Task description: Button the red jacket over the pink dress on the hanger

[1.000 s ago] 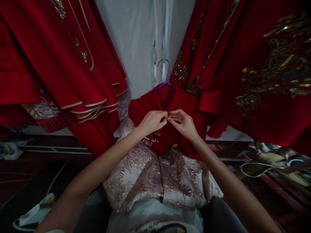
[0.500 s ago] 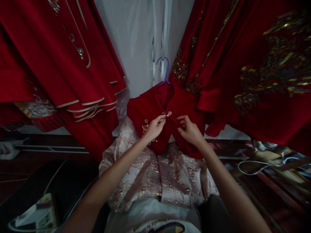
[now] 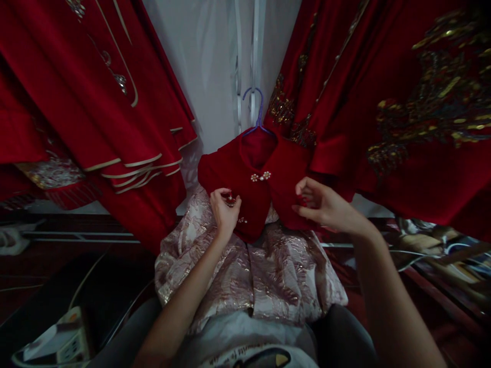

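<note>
My left grip (image 3: 225, 213) curls around a beaded metallic-looking ornament (image 3: 230, 202); can't tell if pinching. Short red cloth jacket (image 3: 255, 197) spans beneath both hands; pearly flower-shaped clasp (image 3: 266, 176) runs crosswise, up-right of left. Right grip (image 3: 330, 207): spread, farther from ornament.

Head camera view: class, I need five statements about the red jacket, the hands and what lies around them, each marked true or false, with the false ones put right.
1. A purple hanger sits in the neck of the red jacket. True.
2. The right hand grips the hanger. False: it is beside the jacket's front, apart from the hanger.
3. The left hand is at a beaded ornament on the jacket. True.
4. A hand covers the flower clasp. False: the clasp is in plain view below the collar opening.
5. Shiny patterned cloth shows below the jacket. True.
</note>
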`<action>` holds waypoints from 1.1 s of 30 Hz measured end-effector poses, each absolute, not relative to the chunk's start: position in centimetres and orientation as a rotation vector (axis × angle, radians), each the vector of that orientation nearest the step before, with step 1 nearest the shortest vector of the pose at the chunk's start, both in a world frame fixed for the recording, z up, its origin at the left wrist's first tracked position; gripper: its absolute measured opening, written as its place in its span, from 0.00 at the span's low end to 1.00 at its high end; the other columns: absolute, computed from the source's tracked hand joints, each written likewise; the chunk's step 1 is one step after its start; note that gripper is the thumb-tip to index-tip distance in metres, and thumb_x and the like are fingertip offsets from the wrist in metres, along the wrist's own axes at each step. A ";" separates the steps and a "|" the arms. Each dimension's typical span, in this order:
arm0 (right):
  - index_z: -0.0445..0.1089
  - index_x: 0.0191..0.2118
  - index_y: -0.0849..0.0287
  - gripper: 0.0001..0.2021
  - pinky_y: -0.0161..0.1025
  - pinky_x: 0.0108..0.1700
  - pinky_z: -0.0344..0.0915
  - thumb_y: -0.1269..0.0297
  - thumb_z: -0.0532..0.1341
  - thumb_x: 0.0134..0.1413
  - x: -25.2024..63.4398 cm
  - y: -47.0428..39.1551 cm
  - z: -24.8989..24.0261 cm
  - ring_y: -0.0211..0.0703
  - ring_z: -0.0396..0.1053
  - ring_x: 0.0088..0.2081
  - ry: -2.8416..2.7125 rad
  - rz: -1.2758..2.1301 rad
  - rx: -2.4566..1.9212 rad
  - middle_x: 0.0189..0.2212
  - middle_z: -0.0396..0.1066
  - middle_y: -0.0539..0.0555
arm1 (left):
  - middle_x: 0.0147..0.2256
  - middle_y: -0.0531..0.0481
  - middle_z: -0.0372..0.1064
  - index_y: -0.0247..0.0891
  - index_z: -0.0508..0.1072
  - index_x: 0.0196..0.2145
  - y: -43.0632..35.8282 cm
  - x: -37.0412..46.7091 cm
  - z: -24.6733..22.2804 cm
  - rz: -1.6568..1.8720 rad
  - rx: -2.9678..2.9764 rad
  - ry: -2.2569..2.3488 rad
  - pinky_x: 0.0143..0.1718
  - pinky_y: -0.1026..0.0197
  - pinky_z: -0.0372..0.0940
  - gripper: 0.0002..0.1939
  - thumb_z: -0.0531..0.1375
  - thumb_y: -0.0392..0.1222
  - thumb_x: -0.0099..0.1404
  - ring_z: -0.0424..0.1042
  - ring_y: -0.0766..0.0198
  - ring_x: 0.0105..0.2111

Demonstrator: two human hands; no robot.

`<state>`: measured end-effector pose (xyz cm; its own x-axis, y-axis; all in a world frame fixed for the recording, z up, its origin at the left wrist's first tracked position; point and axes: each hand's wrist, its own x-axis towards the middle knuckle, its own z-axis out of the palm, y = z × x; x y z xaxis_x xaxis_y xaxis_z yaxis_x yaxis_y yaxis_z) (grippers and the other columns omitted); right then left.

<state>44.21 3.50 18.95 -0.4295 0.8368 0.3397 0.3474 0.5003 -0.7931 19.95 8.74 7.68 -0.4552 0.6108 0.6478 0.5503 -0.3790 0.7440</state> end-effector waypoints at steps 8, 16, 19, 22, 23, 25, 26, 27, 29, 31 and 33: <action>0.56 0.36 0.55 0.13 0.30 0.25 0.59 0.64 0.62 0.45 36.9 6.5 13.8 0.31 0.59 0.24 -1.874 0.909 -0.855 0.31 0.62 0.47 | 0.36 0.50 0.66 0.38 0.65 0.38 9.9 18.2 6.5 1.880 1.690 1.666 0.35 0.62 0.62 0.12 0.62 0.39 0.57 0.67 0.65 0.33; 0.58 0.33 0.55 0.12 0.31 0.25 0.59 0.67 0.62 0.43 31.9 10.9 10.9 0.33 0.62 0.22 -1.753 0.543 -1.067 0.23 0.63 0.44 | 0.32 0.50 0.68 0.36 0.68 0.34 10.5 17.4 6.0 1.849 1.608 1.487 0.35 0.63 0.64 0.06 0.59 0.39 0.58 0.68 0.67 0.31; 0.59 0.34 0.56 0.14 0.32 0.26 0.62 0.65 0.64 0.41 31.1 11.9 10.1 0.33 0.65 0.22 -1.685 0.667 -1.087 0.26 0.65 0.45 | 0.33 0.48 0.72 0.35 0.71 0.34 10.5 17.2 6.3 1.819 1.532 1.353 0.37 0.62 0.66 0.07 0.61 0.40 0.57 0.70 0.67 0.31; 0.62 0.37 0.58 0.16 0.33 0.29 0.67 0.67 0.65 0.39 30.8 12.5 9.5 0.33 0.68 0.25 -1.667 0.827 -1.013 0.30 0.67 0.48 | 0.34 0.47 0.74 0.34 0.73 0.34 10.4 17.2 6.8 1.792 1.365 1.201 0.41 0.61 0.67 0.10 0.63 0.43 0.55 0.72 0.66 0.34; 0.63 0.38 0.58 0.16 0.33 0.31 0.68 0.68 0.64 0.39 30.7 12.7 9.3 0.34 0.69 0.27 -1.671 0.865 -0.978 0.32 0.68 0.49 | 0.34 0.47 0.74 0.34 0.73 0.34 10.4 17.1 6.9 1.784 1.306 1.173 0.42 0.60 0.68 0.11 0.63 0.44 0.55 0.73 0.65 0.35; 0.65 0.39 0.59 0.13 0.34 0.34 0.70 0.67 0.63 0.43 30.7 13.0 8.9 0.34 0.70 0.30 -1.668 0.908 -0.933 0.33 0.68 0.50 | 0.34 0.46 0.75 0.33 0.74 0.33 10.4 17.0 7.1 1.763 1.213 1.143 0.42 0.59 0.68 0.12 0.63 0.45 0.55 0.73 0.65 0.34; 0.66 0.39 0.59 0.12 0.34 0.34 0.71 0.65 0.62 0.45 30.8 13.1 8.8 0.34 0.70 0.30 -1.660 0.917 -0.925 0.33 0.68 0.50 | 0.34 0.46 0.75 0.33 0.75 0.34 10.4 16.9 7.2 1.753 1.186 1.135 0.42 0.59 0.68 0.13 0.62 0.46 0.55 0.74 0.65 0.33; 0.67 0.38 0.59 0.11 0.34 0.33 0.71 0.63 0.61 0.47 30.8 13.2 8.6 0.34 0.69 0.30 -1.650 0.923 -0.922 0.32 0.68 0.50 | 0.34 0.46 0.76 0.33 0.75 0.34 10.4 16.9 7.2 1.748 1.171 1.130 0.42 0.58 0.69 0.13 0.62 0.46 0.55 0.74 0.65 0.33; 0.67 0.38 0.59 0.10 0.35 0.32 0.71 0.61 0.60 0.49 30.8 13.3 8.5 0.34 0.69 0.28 -1.637 0.943 -0.921 0.30 0.67 0.49 | 0.36 0.45 0.76 0.33 0.76 0.35 10.3 16.8 7.3 1.738 1.169 1.128 0.43 0.58 0.69 0.13 0.62 0.45 0.56 0.74 0.65 0.33; 0.68 0.38 0.59 0.10 0.35 0.32 0.71 0.62 0.61 0.49 30.8 13.3 8.6 0.34 0.68 0.28 -1.640 0.930 -0.932 0.29 0.67 0.49 | 0.37 0.45 0.76 0.33 0.76 0.35 10.2 16.7 7.3 1.729 1.191 1.131 0.44 0.58 0.69 0.12 0.61 0.43 0.56 0.74 0.65 0.34; 0.69 0.37 0.59 0.08 0.35 0.34 0.71 0.63 0.61 0.49 30.7 13.1 8.9 0.35 0.68 0.28 -1.658 0.863 -0.961 0.29 0.68 0.49 | 0.37 0.44 0.76 0.34 0.76 0.35 10.1 16.7 7.4 1.723 1.226 1.139 0.45 0.57 0.69 0.11 0.62 0.42 0.55 0.75 0.64 0.36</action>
